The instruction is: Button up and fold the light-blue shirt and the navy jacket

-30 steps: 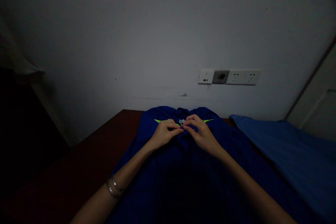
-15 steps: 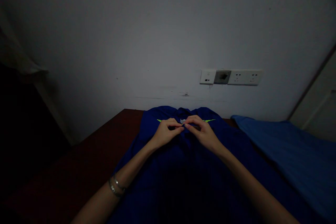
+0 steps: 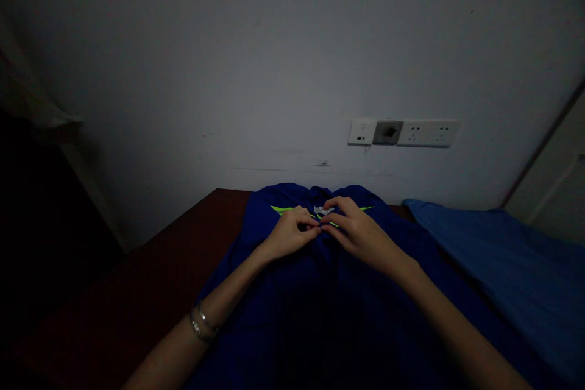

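Observation:
A dark blue garment (image 3: 278, 292) with yellow-green trim and a pale grey label or print near its far end lies spread in front of me. At its middle, just below that pale patch, my left hand (image 3: 289, 233) pinches the cloth between thumb and fingers. My right hand (image 3: 365, 236) meets it fingertip to fingertip, its thumb and middle finger at the same bit of cloth while the index finger is raised and bent above. Whatever small part lies between the fingertips is hidden. Two silvery bracelets (image 3: 202, 323) circle my left wrist.
Under the garment is a dark red-brown surface (image 3: 196, 225), pushed against a pale wall (image 3: 228, 73). Sockets and switch plates (image 3: 427, 133) are set in the wall. A lighter blue cloth (image 3: 493, 250) lies at the right. The left side is very dark.
My right hand has shifted its grip, its fingers now more spread with the index raised. More of the pale patch and green trim shows. My left hand has dipped slightly.

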Available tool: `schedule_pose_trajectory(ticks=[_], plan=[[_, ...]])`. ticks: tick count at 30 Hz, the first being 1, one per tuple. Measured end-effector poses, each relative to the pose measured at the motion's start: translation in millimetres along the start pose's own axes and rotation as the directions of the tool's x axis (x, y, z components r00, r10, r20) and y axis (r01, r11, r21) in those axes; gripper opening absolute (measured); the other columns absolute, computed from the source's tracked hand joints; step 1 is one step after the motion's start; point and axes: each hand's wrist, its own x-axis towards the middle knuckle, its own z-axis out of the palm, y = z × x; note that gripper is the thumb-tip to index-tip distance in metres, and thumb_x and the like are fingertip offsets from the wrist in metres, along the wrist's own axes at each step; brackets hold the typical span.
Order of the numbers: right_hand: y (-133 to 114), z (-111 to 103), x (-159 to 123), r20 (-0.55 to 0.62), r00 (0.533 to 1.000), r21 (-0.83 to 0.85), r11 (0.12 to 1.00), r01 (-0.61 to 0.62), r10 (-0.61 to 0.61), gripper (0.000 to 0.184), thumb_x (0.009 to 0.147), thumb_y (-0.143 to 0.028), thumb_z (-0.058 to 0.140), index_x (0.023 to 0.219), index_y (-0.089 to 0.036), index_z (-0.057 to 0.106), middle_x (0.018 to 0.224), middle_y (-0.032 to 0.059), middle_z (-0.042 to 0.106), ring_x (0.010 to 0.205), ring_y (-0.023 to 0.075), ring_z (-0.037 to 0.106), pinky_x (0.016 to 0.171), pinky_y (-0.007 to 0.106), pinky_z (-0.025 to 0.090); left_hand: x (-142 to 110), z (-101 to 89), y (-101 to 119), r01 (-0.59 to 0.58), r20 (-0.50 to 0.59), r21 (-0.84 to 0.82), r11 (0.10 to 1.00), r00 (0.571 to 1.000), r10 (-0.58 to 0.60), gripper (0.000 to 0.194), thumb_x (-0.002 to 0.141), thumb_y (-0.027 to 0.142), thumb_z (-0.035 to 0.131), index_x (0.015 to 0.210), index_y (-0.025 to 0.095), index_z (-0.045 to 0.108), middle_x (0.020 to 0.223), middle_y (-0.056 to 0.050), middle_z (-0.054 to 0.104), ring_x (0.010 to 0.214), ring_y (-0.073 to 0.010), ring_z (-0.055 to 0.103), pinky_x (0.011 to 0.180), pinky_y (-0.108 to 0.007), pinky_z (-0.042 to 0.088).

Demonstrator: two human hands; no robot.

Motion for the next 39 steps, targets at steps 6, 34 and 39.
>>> schedule_pose_trajectory(ticks=[6,34,39], plan=[[-1,4,1,0.005,1.0,-0.018,1.0,-0.025,0.025,0.013,0.084,-0.016,0.048,0.086,-0.018,0.061,0.102,0.0099,0.053,0.095,0.0226,0.05,0.08,0.041,0.046,0,-1.1,1,-0.02,0.014,0.018,1.0,1.0,0.019,0.011,0.076,0.02,0.06,0.074,0.018,0.07,0.066,-0.001,0.06,0.072,-0.0144,0.051,0.069,-0.027,0.038],[16,8,0,-0.166,0.944,0.426,0.884,-0.191,0.284,0.013,0.08,-0.029,0.058,0.086,-0.022,0.066,0.096,0.0054,0.054,0.094,0.019,0.053,0.081,0.038,0.046,0,0.1,-10,0.07,-0.091,-0.119,0.99,0.993,-0.081,0.01,0.074,0.024,0.064,0.075,0.018,0.071,0.075,-0.003,0.065,0.073,-0.0143,0.055,0.071,-0.028,0.041],[8,2,-1,-0.072,0.996,0.108,0.993,-0.046,0.054,0.016,0.081,-0.021,0.055,0.094,-0.021,0.064,0.105,0.0089,0.052,0.099,0.0217,0.05,0.084,0.041,0.045,0,-0.6,-8,0.004,-0.049,0.003,1.0,0.999,-0.004,0.012,0.077,0.023,0.061,0.07,0.018,0.07,0.068,-0.002,0.061,0.073,-0.0147,0.052,0.069,-0.027,0.038]])
